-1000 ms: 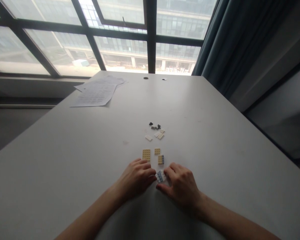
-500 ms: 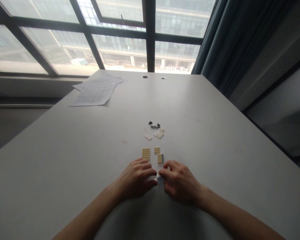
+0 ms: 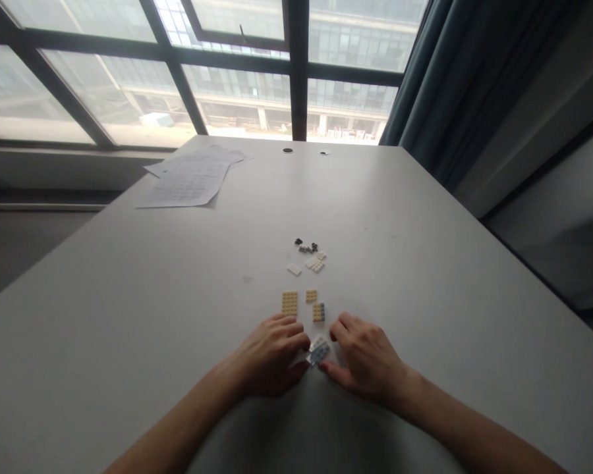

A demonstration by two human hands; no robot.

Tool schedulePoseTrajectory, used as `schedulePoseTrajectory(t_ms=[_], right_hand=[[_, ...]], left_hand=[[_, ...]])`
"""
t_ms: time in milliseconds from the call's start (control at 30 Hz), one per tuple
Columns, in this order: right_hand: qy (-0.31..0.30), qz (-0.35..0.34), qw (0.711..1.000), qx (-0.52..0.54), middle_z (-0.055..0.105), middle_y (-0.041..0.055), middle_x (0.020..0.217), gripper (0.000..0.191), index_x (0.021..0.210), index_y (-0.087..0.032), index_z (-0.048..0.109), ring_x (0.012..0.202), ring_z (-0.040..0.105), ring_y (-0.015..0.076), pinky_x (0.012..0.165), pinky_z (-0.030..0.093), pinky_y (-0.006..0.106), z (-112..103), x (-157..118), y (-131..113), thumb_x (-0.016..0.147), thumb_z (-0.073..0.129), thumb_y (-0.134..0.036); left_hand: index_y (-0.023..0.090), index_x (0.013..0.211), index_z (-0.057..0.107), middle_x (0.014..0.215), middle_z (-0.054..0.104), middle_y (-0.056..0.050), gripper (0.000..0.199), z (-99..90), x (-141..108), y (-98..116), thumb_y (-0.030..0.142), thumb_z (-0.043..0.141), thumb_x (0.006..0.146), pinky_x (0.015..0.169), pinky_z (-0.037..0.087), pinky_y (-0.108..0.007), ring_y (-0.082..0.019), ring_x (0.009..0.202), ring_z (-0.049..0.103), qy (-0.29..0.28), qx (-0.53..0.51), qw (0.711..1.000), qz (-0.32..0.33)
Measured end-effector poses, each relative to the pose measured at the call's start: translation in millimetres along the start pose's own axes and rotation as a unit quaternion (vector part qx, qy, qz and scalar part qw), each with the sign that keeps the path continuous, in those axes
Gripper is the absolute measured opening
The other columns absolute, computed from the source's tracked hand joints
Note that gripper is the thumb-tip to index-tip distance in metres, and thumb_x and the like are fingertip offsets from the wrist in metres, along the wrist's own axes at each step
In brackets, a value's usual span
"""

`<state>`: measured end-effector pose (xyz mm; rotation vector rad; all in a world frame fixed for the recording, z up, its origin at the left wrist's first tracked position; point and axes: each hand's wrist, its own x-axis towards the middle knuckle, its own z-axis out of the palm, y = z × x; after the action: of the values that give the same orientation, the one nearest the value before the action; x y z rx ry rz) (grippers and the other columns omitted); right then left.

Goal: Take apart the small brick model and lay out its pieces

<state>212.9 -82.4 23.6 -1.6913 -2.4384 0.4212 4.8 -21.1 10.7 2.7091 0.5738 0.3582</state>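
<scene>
Between my hands is a small building-brick piece (image 3: 319,351) of white and blue-grey studded plates, tilted at an angle. My left hand (image 3: 275,349) pinches its left edge between thumb and fingers. On the other side, my right hand (image 3: 363,352) is open, thumb and fingers spread apart, with the thumb tip close to the piece's lower right edge; whether it touches, I cannot tell. A tan studded plate (image 3: 289,303) lies just beyond my left fingers. Beside it are a smaller tan plate (image 3: 311,296) and a tan piece with a blue-grey strip (image 3: 319,312).
Farther off on the white table (image 3: 449,283) lie several white plates (image 3: 316,264), a separate white plate (image 3: 294,269) and small dark grey pieces (image 3: 307,247). Printed papers (image 3: 188,178) rest at the far left, by the window. A dark curtain (image 3: 439,99) hangs on the right.
My right hand has opened and drawn slightly right, away from the brick piece. More of the piece now shows, and my left hand stays at its left edge.
</scene>
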Motion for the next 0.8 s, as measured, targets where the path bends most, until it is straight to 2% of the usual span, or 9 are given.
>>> schedulePoseTrajectory(t_ms=[67,133,300,500,667,800], right_hand=[[-0.015,0.003,1.0,-0.011,0.058,0.0063,0.092,0.038,0.091,-0.019,0.054,0.082,0.056,0.0227,0.071,0.045,0.033,0,0,-1,0.076,0.065,-0.051],[-0.021,0.004,1.0,-0.013,0.058,0.006,0.092,0.04,0.091,-0.018,0.054,0.082,0.056,0.0229,0.07,0.045,0.033,2,0,-2,0.075,0.066,-0.053],[-0.011,0.01,1.0,-0.004,0.058,0.0054,0.093,0.026,0.09,-0.019,0.053,0.084,0.057,0.0213,0.071,0.044,0.031,5,1,-2,0.082,0.063,-0.042],[-0.009,0.009,1.0,0.002,0.059,0.0055,0.094,0.021,0.09,-0.019,0.055,0.086,0.057,0.0207,0.073,0.043,0.03,3,1,-2,0.083,0.062,-0.037],[-0.005,0.011,1.0,0.015,0.059,0.0048,0.093,0.017,0.089,-0.019,0.055,0.085,0.057,0.0201,0.073,0.043,0.029,4,1,-3,0.083,0.062,-0.034],[0.004,0.019,0.999,0.046,0.059,0.0046,0.094,0.016,0.091,-0.019,0.057,0.088,0.056,0.0194,0.076,0.043,0.028,5,1,-1,0.082,0.063,-0.03]], left_hand=[[0.02,0.08,0.052,0.08,0.061,-0.001,0.008,3.5,0,0,0.023,0.059,0.077,0.071,0.04,-0.031,-0.016,0.074,0.054,0.001,0.017,1.0,-0.006],[0.02,0.078,0.052,0.078,0.061,-0.002,0.007,7.5,1,1,0.024,0.057,0.08,0.07,0.04,-0.031,-0.016,0.072,0.053,0.008,0.034,0.999,-0.01],[0.019,0.077,0.053,0.074,0.06,-0.002,0.011,13.8,1,0,0.027,0.055,0.084,0.067,0.04,-0.031,-0.016,0.069,0.053,0.034,0.054,0.998,-0.003],[0.021,0.097,0.058,0.074,0.06,-0.002,0.016,13.8,-1,-3,0.031,0.057,0.085,0.069,0.04,-0.031,-0.016,0.071,0.056,0.067,0.075,0.995,-0.001],[0.021,0.089,0.06,0.073,0.058,-0.002,0.009,12.8,-1,-2,0.028,0.054,0.088,0.07,0.04,-0.031,-0.016,0.07,0.054,0.06,0.075,0.995,0.009],[0.02,0.08,0.058,0.069,0.056,-0.002,0.017,14.4,1,1,0.029,0.05,0.091,0.065,0.039,-0.03,-0.015,0.066,0.05,0.074,0.086,0.994,0.008]])
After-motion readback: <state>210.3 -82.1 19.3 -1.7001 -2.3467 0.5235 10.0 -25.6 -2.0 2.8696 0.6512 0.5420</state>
